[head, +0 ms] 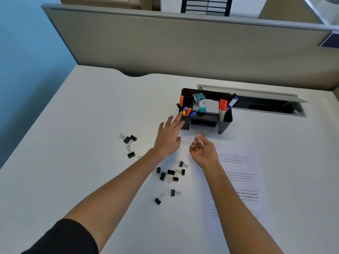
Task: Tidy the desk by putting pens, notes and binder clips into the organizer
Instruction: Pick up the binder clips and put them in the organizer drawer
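Head view, only one. Black organizer [206, 114] stands toward the far edge of the tabletop [88, 110], just in front of a cable hatch [256, 101]. Pens [187, 111] already sit in its left compartment, markers [224, 107] in the right; centre holds a tape-like item, hard to identify. Left hand [169, 139] reaches flat toward the organizer's near-left corner, grip spread, fingertips [180, 119] at the pen compartment, holding nothing visible. Right hand [203, 151] hovers just in front of the organizer, fingers loosely curled, grip apparently empty; whether something tiny is pinched, cannot tell. Binder clips still loose: one group [129, 143] toward the left edge, a larger scatter [170, 175] between the forearms toward the near edge. Printed sheet [236, 180] lies flat under the right forearm. Judgement: pen step looks finished or finishing; clips and paper remain. Next move likely calls for pulling a hand back to the nearer scatter, pinching clips by body or wire handle, and dropping them into a free compartment.
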